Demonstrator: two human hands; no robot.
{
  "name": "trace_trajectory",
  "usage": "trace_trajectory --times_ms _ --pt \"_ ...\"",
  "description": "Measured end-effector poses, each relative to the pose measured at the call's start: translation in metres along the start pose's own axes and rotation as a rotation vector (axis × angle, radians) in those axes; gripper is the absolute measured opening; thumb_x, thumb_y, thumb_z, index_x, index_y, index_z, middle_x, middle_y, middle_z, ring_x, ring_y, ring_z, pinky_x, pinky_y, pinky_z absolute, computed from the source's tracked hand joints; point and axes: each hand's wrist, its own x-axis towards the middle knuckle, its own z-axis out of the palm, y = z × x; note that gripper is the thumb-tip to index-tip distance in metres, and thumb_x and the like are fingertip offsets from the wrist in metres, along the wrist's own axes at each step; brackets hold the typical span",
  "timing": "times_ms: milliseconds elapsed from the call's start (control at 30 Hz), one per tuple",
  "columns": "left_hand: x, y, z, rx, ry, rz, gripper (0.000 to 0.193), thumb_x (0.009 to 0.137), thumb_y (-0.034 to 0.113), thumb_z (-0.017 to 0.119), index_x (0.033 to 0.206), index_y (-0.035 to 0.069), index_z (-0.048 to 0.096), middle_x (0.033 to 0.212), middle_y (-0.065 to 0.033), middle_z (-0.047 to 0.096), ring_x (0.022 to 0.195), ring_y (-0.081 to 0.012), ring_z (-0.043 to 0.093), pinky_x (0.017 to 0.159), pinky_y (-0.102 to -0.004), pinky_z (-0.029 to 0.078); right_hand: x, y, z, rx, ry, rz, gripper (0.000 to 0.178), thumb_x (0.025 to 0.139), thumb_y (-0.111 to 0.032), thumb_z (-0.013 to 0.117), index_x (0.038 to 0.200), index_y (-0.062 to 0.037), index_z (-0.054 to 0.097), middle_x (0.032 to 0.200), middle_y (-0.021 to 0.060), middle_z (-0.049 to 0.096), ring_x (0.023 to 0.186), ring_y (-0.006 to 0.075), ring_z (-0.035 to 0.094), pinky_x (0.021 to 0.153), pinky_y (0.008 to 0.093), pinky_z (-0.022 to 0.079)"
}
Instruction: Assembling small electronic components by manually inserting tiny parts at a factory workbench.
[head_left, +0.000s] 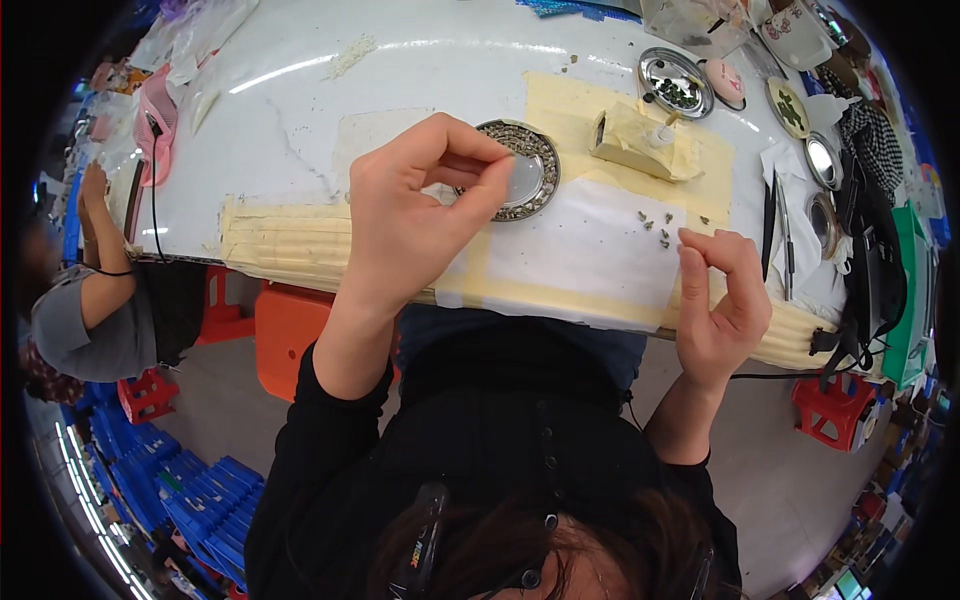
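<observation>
My left hand [425,205] is raised over a round metal dish [548,180], thumb and forefinger pinched at its near side. Whatever lies between those fingertips is too small to make out. Small grey-brown pieces fill a ring around the dish, and a pale translucent disc [524,182] shows in the middle. On the right, my right hand [728,305] curls its thumb and forefinger together at the edge of a white paper sheet [590,250]. Several small greenish-grey pieces [647,224] lie just beyond those fingertips; I cannot see anything held there.
A tape-covered block [645,148] with a small white nozzle stands behind the paper. Farther back is a metal tray [660,75] of dark green pieces. Tweezers [786,240] lie to the right, near a green bin [908,300]. Another person's arm [105,280] rests at the left.
</observation>
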Motion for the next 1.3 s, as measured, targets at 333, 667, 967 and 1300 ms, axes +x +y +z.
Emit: trace_trajectory --times_ms 333,667,967,1300 --pt "0.001 0.008 0.018 -0.668 -0.176 -0.150 0.022 0.082 -0.009 0.068 0.087 0.003 0.050 0.088 -0.0173 0.070 0.081 -0.0177 0.070 0.069 -0.0257 0.058 0.025 -0.030 0.037 0.147 -0.033 -0.085 0.023 0.070 0.006 0.074 0.091 -0.0039 0.070 0.077 0.0059 0.063 0.069 0.0218 0.056 0.062 0.0306 0.043" --pt "-0.002 0.003 0.022 -0.755 -0.191 -0.195 0.021 0.082 -0.007 0.068 0.092 0.002 0.052 0.087 -0.0153 0.070 0.077 -0.0170 0.070 0.068 -0.0262 0.058 0.027 -0.027 0.043 0.228 -0.085 -0.050 0.019 0.070 0.006 0.074 0.085 -0.0038 0.068 0.077 0.0046 0.062 0.069 0.0200 0.056 0.061 0.0296 0.042" --pt "0.000 0.006 0.013 -0.790 -0.382 -0.384 0.013 0.093 0.008 0.061 0.097 -0.004 0.064 0.082 -0.0132 0.069 0.072 -0.0165 0.070 0.062 -0.0249 0.057 0.029 -0.024 0.046 0.133 0.019 -0.270 0.020 0.069 0.006 0.076 0.085 -0.0028 0.067 0.076 0.0047 0.062 0.070 0.0209 0.056 0.063 0.0304 0.043" --pt "-0.006 0.003 0.021 -0.715 -0.199 -0.160 0.009 0.091 0.000 0.061 0.098 -0.006 0.064 0.084 -0.0137 0.069 0.077 -0.0178 0.070 0.066 -0.0264 0.059 0.023 -0.021 0.045 0.195 0.029 -0.210 0.027 0.071 0.006 0.073 0.097 -0.0002 0.070 0.080 0.0070 0.063 0.071 0.0209 0.056 0.064 0.0312 0.044"
